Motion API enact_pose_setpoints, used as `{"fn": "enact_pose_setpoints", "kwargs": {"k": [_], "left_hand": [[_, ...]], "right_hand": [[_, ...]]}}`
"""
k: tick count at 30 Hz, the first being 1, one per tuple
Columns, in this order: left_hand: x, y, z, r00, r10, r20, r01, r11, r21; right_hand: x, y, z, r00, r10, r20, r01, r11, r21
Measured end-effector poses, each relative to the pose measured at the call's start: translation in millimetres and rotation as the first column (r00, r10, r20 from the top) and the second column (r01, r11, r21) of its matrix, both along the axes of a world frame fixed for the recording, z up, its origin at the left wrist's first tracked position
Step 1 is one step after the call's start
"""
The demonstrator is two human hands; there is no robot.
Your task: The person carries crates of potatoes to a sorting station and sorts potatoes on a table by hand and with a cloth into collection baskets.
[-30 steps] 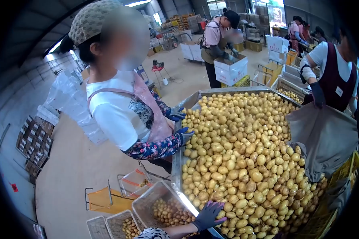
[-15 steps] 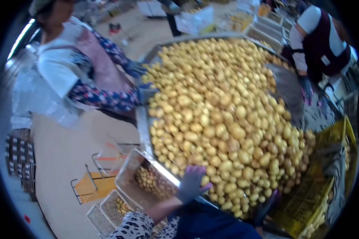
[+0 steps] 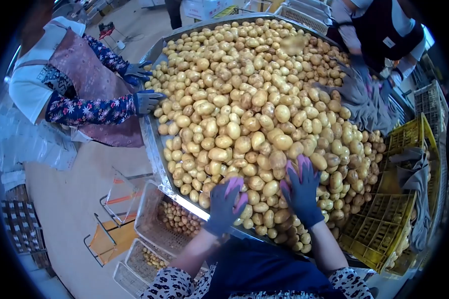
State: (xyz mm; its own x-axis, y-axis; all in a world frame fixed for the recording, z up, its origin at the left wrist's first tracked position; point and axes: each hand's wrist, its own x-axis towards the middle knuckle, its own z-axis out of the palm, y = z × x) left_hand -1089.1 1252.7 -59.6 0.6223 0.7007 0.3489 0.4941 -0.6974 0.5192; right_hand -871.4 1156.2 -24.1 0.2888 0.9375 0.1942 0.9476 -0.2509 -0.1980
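Observation:
A big heap of yellow-brown potatoes [image 3: 244, 129] covers a metal-edged table [image 3: 157, 164]. My left hand [image 3: 225, 205], in a dark glove with pink-purple fingertips, rests on the near edge of the heap, its fingers spread. To its right, my right hand [image 3: 303, 192] lies on the potatoes in a matching glove, fingers apart and pointing away from me. Neither hand is closed round a potato.
A co-worker in a pink apron [image 3: 90, 74] has both gloved hands at the left rim. Another in a dark vest [image 3: 379, 35] handles grey cloth [image 3: 369, 99]. Yellow crates [image 3: 379, 219] stand right; pale crates [image 3: 147, 219] stand lower left.
My left hand has moved slightly down and left, and my right hand has come up onto the potatoes. The view has tilted down. The right co-worker has gathered the grey cloth.

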Motion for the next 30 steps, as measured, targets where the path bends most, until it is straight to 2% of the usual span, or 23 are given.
{"fn": "enact_pose_setpoints", "kwargs": {"k": [2,4,6,8,10,11,13,14,16,17,18,19,20,21,22,23,24,25,26,27,29,30], "left_hand": [[8.6,32.0,1.9,0.997,-0.076,0.029,0.077,0.996,-0.036],[38.3,76.8,15.9,0.985,-0.092,0.149,0.115,0.981,-0.159],[70.0,114.3,24.8,0.969,-0.052,0.243,0.084,0.989,-0.122],[99.9,150.3,17.2,0.971,-0.083,0.223,0.059,0.992,0.112],[127.0,173.6,17.6,0.995,-0.030,0.094,0.015,0.987,0.159],[139.4,178.6,15.6,0.995,-0.044,0.087,0.031,0.988,0.154],[162.7,184.1,9.2,0.970,0.105,-0.220,-0.100,0.994,0.034],[168.3,190.4,4.7,0.971,0.097,-0.217,-0.092,0.995,0.035],[170.9,206.1,-2.0,0.989,0.079,-0.126,-0.092,0.991,-0.097],[165.9,210.7,-1.2,0.999,0.043,-0.027,-0.046,0.989,-0.138],[157.4,212.4,-3.0,0.997,0.023,0.068,-0.016,0.994,-0.106],[151.8,213.9,-5.0,0.965,0.079,0.251,0.011,0.941,-0.339],[145.9,212.1,-5.2,0.899,0.173,0.401,0.082,0.834,-0.545],[135.2,202.3,6.9,0.784,0.318,0.532,0.232,0.646,-0.727],[123.1,189.2,27.1,0.646,0.493,0.583,0.411,0.418,-0.810],[111.4,177.0,41.7,0.556,0.570,0.604,0.582,0.251,-0.773],[98.3,163.3,49.1,0.474,0.660,0.583,0.726,0.082,-0.683],[91.7,148.6,47.8,0.508,0.576,0.641,0.720,0.124,-0.682],[86.5,135.3,57.6,0.533,0.672,0.513,0.716,-0.036,-0.697],[77.6,126.7,45.9,0.597,0.597,0.536,0.693,-0.046,-0.719],[63.2,108.6,38.3,0.709,0.445,0.547,0.621,-0.025,-0.784],[60.1,95.8,42.0,0.759,0.381,0.528,0.569,0.006,-0.822]], "right_hand": [[2.9,7.3,1.2,1.000,-0.010,0.003,0.009,0.999,0.050],[2.8,6.8,2.0,0.999,-0.037,0.038,0.034,0.995,0.089],[5.3,7.0,1.3,1.000,0.012,-0.015,-0.009,0.989,0.149],[5.8,6.5,1.5,0.999,0.001,-0.042,0.007,0.985,0.173],[3.2,3.3,-4.2,0.999,-0.034,0.003,0.033,0.981,0.190],[4.3,2.4,-6.2,0.999,-0.029,-0.036,0.036,0.978,0.205],[4.2,1.3,-5.9,0.998,-0.039,-0.055,0.049,0.980,0.191],[4.7,1.3,-5.0,0.997,-0.036,-0.069,0.048,0.982,0.181],[5.3,1.3,-6.3,0.995,-0.039,-0.087,0.054,0.981,0.185],[4.5,-0.1,-6.6,0.993,-0.032,-0.112,0.053,0.982,0.183],[4.6,-1.2,-4.1,0.993,-0.040,-0.111,0.060,0.981,0.183],[5.2,-1.5,0.8,0.996,-0.034,-0.079,0.048,0.984,0.173],[5.7,-2.1,5.9,0.998,-0.030,-0.050,0.038,0.986,0.162],[8.7,-2.5,10.5,0.998,-0.037,-0.052,0.045,0.986,0.163],[15.2,-1.0,16.2,0.988,-0.056,-0.146,0.096,0.956,0.279],[21.3,1.7,23.5,0.968,-0.064,-0.244,0.157,0.911,0.381],[32.0,17.7,38.8,0.997,-0.064,-0.031,0.071,0.885,0.460],[39.1,31.6,59.2,0.997,-0.001,-0.077,0.031,0.920,0.391],[49.2,50.8,66.2,0.993,0.099,-0.072,-0.064,0.921,0.383],[56.3,68.2,67.0,0.987,0.150,-0.048,-0.124,0.928,0.352],[69.9,101.0,60.7,0.957,0.120,-0.263,-0.122,0.992,0.009],[76.6,118.4,39.9,0.983,0.138,-0.120,-0.150,0.984,-0.094]]}}
